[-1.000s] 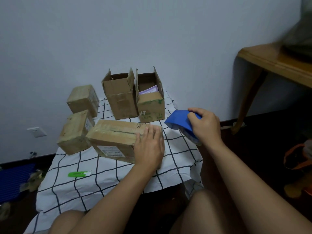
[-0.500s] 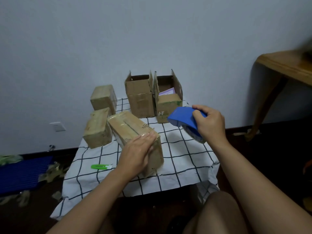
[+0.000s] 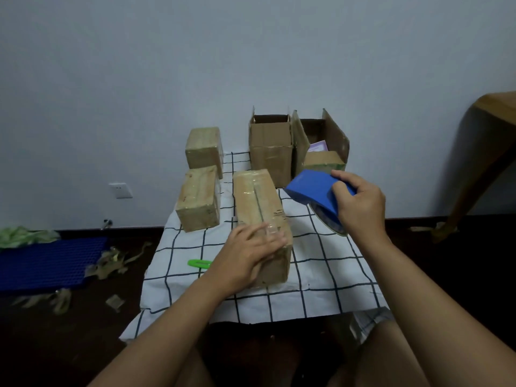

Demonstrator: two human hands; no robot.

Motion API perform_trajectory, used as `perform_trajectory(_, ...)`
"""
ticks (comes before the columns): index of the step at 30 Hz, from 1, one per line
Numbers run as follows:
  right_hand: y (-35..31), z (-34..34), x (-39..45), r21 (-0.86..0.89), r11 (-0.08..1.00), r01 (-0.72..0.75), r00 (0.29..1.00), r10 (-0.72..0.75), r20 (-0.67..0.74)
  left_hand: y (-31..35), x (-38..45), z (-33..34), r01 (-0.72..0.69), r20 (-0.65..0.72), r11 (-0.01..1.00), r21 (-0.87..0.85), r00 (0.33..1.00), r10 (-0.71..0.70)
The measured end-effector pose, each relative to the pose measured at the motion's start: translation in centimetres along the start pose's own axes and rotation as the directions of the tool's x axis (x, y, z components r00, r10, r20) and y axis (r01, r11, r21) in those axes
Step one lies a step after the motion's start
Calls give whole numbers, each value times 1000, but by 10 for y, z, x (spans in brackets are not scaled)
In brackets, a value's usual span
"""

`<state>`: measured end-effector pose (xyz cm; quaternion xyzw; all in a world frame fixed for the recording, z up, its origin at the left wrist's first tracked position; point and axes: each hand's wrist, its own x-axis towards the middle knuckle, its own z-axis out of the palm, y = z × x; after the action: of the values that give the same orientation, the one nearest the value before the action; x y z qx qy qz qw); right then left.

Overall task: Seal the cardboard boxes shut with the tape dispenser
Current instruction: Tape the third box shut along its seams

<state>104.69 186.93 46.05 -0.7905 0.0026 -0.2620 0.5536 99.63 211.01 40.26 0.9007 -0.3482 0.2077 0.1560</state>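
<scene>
A long closed cardboard box lies lengthwise on the checked cloth, its top seam running away from me. My left hand rests flat on the box's near end, fingers straight. To the right, raised above the cloth, my right hand grips a blue tape dispenser with its roll hanging below. Two taped boxes sit at the left, a near one and a far one. Two open boxes stand at the back, the left one beside the right one.
A green cutter lies on the cloth left of my left wrist. On the dark floor at the left are a blue mat and scraps of torn tape. A wooden table leg stands at the right. The wall is close behind.
The long box has turned from lying crosswise to pointing away from me, my left hand staying on its near end. My right hand still holds the dispenser raised at the right.
</scene>
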Motion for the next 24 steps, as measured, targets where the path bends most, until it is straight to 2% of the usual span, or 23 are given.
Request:
perform_trajectory(3, -7, 8, 3, 93, 995, -34, 997, 40, -65, -3, -7, 5, 51, -94, 998, 39, 994, -47)
perform_trajectory(5, -15, 15, 3, 216, 972, -91, 991, 109, -73, 0, -11, 10, 112, -177, 994, -8, 978, -112)
perform_trajectory(7, -25, 30, -2, 344, 928, -142, 985, 165, -40, 2, -15, 15, 181, -239, 980, -88, 951, -197)
perform_trajectory(9, -35, 50, -14, 394, 904, -166, 985, 168, 28, 0, -19, 19, 194, -284, 974, -118, 933, -220)
perform_trajectory(15, -36, 95, -52, 358, 905, -229, 956, 140, 258, -4, -30, 30, 220, -365, 971, -91, 900, -238)
perform_trajectory(24, -28, 135, 11, 291, 932, -217, 940, 119, 319, -7, -28, 41, 211, -420, 977, -35, 884, -206)
